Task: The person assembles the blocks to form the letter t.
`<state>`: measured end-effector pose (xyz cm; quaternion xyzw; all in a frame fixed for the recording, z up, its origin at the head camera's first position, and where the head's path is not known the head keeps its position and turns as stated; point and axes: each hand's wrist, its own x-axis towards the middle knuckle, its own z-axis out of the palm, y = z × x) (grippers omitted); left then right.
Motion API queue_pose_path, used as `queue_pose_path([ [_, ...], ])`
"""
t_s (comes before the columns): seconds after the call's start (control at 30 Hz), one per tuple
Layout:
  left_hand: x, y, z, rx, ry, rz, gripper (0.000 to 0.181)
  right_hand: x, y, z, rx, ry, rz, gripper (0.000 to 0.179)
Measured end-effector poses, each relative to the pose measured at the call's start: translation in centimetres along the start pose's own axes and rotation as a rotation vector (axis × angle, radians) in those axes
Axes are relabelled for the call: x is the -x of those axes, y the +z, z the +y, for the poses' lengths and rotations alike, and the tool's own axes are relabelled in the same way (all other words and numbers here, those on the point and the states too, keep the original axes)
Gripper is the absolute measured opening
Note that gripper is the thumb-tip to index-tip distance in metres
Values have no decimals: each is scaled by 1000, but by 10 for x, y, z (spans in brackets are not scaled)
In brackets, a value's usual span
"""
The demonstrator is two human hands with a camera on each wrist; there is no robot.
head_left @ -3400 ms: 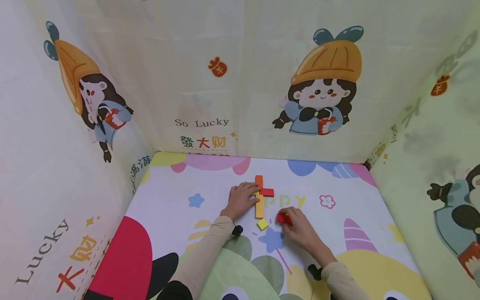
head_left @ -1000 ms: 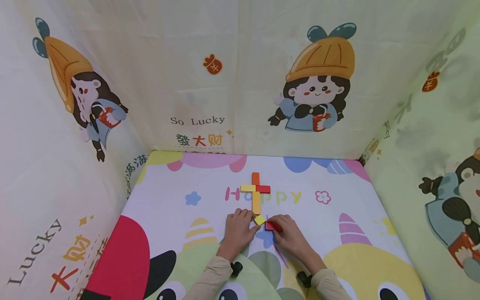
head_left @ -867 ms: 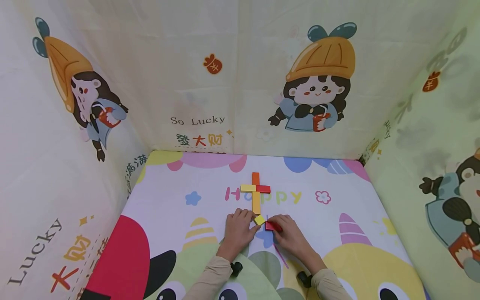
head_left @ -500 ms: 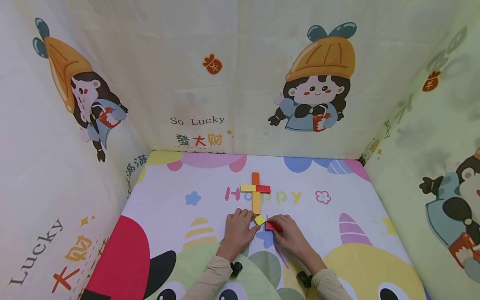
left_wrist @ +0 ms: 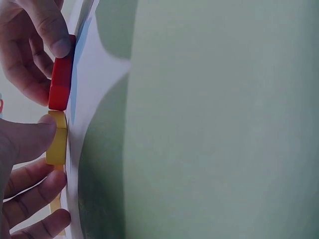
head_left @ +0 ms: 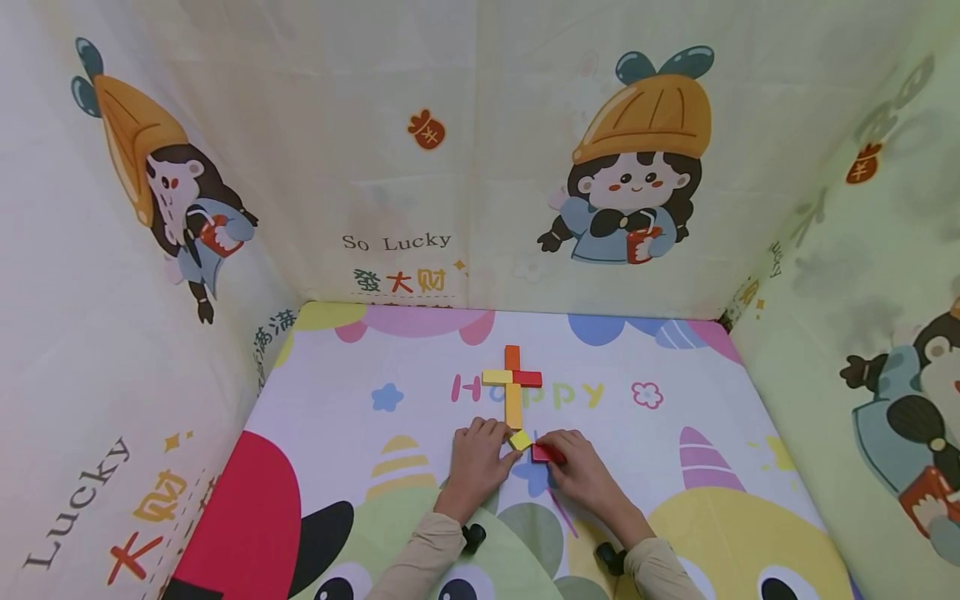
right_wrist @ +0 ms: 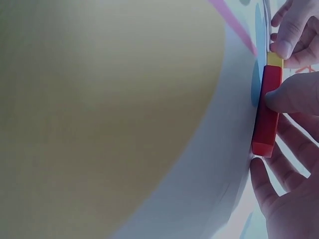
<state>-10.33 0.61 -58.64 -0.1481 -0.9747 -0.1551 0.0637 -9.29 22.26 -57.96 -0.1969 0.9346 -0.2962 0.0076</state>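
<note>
My left hand (head_left: 477,463) pinches a small yellow block (head_left: 520,440), turned askew at the lower end of a long light-orange block (head_left: 513,407). A red oblong block (right_wrist: 267,107) is held by my right hand (head_left: 587,472), thumb on one long side and fingers behind. In the left wrist view its end meets the yellow block's end. Farther up the cloth, an orange block (head_left: 512,357), a pale yellow block (head_left: 497,377) and another red block (head_left: 528,379) form a cross with the light-orange one.
A printed cloth (head_left: 420,358) covers the tabletop, with pictures and "Happy" lettering. Patterned fabric walls (head_left: 480,183) stand at the back and on both sides. A small black device (head_left: 473,538) sits at my left wrist, a similar one (head_left: 610,558) at the right.
Since the earliest frame my left hand has come down from the cross's left arm to the yellow block. My right hand has brought the red block left against it. Lately both hands stay still.
</note>
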Motion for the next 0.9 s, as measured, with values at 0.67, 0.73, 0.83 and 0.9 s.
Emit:
queue_pose_path([
  [0.67, 3, -3, -6, 22, 11, -15, 37, 3, -4, 4, 9, -65, 45, 47],
  [0.73, 4, -5, -9, 43, 27, -16, 37, 7, -9, 7, 16, -85, 75, 48],
  [0.83, 9, -10, -18, 64, 53, -8, 36, 16, -21, 14, 36, -111, 129, 48],
  [0.9, 12, -16, -27, 63, 64, 6, 35, 23, -30, 20, 46, -120, 161, 48],
])
